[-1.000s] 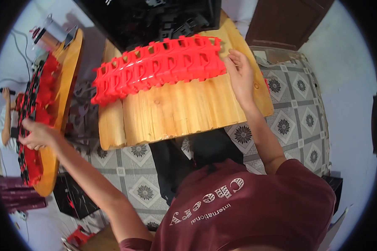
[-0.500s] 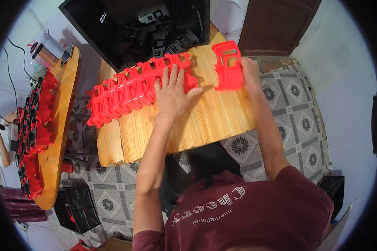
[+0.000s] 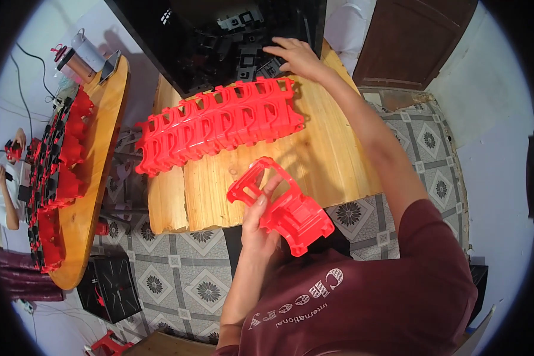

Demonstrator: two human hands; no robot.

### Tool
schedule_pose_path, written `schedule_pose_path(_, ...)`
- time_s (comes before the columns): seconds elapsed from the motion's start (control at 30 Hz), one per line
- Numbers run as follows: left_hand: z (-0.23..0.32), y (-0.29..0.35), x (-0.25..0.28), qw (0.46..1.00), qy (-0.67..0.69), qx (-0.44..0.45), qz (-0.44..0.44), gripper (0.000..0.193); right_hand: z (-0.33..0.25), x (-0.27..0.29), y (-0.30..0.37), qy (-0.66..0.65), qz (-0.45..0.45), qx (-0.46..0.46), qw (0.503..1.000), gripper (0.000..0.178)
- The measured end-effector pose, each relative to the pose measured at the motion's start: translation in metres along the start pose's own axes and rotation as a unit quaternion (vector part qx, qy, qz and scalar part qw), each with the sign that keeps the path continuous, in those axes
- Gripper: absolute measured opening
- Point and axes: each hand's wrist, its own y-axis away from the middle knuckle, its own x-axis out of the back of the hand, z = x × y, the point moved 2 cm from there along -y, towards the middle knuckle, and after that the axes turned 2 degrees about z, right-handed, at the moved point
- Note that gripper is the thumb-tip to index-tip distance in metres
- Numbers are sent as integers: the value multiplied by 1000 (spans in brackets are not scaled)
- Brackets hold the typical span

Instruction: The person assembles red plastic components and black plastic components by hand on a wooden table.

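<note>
My left hand (image 3: 258, 231) grips a red plastic frame-like part (image 3: 301, 221) by its open-frame end, just past the near edge of the wooden table (image 3: 219, 193). The part is tilted, its moulded solid end towards my shirt. At the far side, my right hand (image 3: 301, 61) reaches over the open black box (image 3: 145, 38), fingers spread and holding nothing. Black plastic parts (image 3: 247, 60) lie loose in that box, close to its fingertips. Between my two hands, a long row of matching red parts (image 3: 219, 126) stands pressed together along the tabletop.
To the left, a second wooden table (image 3: 101, 184) carries red and black assemblies (image 3: 68, 172), a tumbler (image 3: 75, 64) and a phone (image 3: 110, 66). Another person (image 3: 7, 193) works beyond it. A black crate (image 3: 110, 288) stands on the patterned floor.
One red part, formerly in my right hand at the table's right, is now in my left hand near me. My left hand has left the row; my right has moved to the black box.
</note>
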Motion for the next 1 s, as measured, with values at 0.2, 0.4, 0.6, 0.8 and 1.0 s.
schedule_pose_path(0.2, 19, 24, 22, 995, -46, -57, 62, 71, -2, 46, 32, -25, -78, -102, 991, 31)
schedule_pose_path(0.4, 23, 27, 46, 994, -37, -12, 104, 66, -34, 91, 155, -594, -136, -481, 630, 24)
schedule_pose_path(0.6, 20, 8, 21, 991, -89, -47, 93, 60, -31, 120, 176, 2, -202, -340, 918, 21)
schedule_pose_path(0.8, 19, 6, 25, 985, -125, -55, 109, 61, -41, 84, 129, -183, -145, 124, 964, 35)
schedule_pose_path(1.0, 30, 3, 19, 985, -127, -89, 78, 55, -58, 96, 137, -172, -367, 20, 914, 42)
